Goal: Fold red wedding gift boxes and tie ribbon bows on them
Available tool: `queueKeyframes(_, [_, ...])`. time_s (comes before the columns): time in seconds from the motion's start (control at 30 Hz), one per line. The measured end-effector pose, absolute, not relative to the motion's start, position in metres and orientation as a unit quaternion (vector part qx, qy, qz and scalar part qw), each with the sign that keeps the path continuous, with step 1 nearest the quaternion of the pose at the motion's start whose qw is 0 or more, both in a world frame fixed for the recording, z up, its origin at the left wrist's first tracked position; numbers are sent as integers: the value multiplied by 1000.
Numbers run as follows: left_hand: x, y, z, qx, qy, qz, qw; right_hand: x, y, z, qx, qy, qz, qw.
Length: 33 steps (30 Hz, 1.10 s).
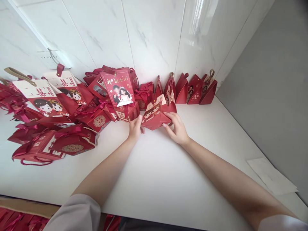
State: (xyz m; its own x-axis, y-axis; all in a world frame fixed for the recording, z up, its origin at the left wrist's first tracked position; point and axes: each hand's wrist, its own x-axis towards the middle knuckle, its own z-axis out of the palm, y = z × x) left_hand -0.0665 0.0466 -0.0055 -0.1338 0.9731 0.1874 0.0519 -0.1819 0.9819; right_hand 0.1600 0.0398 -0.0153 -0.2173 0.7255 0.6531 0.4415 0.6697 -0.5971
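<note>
Between my two hands, a red paper gift box (155, 116) with a cartoon couple printed on its cream panel is tilted just over the white counter. My left hand (136, 127) grips its left edge, thumb on top and fingers mostly underneath. At the right side, my right hand (176, 129) pinches the box between thumb and fingers. Right behind it stand several pointed red gift boxes (181, 89) in a row along the wall. A taller red box with a bride and groom picture (119, 88) leans on other boxes past my left hand.
Piled boxes with ribbons and rope handles, such as a hexagonal box (74, 142), fill the counter's left. White papers (271, 176) lie at the right by a grey panel (269, 80). A tiled wall (154, 35) bounds the back. Below the front edge, a carton (29, 205) holds red items.
</note>
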Motion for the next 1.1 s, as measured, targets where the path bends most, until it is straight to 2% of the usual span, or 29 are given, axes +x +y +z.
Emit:
queueKeyframes(0.17, [-58, 48, -6, 540, 464, 565, 417, 154, 36, -16, -296, -823, 43, 483])
queueKeyframes(0.33, [-56, 45, -9, 496, 328, 570, 567, 148, 33, -13, -271, -850, 20, 451])
queueKeyframes(0.43, [-60, 43, -13, 495, 326, 525, 611, 147, 32, -11, -272, -849, 23, 452])
queueKeyframes(0.53, [-62, 46, -12, 470, 388, 499, 616, 148, 33, -11, -277, -849, 40, 449])
queueKeyframes(0.63, [-61, 51, -11, 439, 422, 536, 585, 149, 34, -11, -299, -845, 62, 440])
queueKeyframes(0.73, [-59, 55, -11, 427, 421, 574, 558, 149, 37, -14, -350, -807, 92, 466])
queueKeyframes(0.8, [-59, 56, -11, 413, 425, 591, 547, 148, 40, -18, -369, -785, 159, 472])
queueKeyframes(0.93, [-58, 54, -10, 390, 422, 613, 542, 148, 45, -24, -355, -779, 292, 427])
queueKeyframes(1.1, [-53, 48, -3, 418, 350, 607, 578, 149, 47, -25, -346, -791, 244, 441])
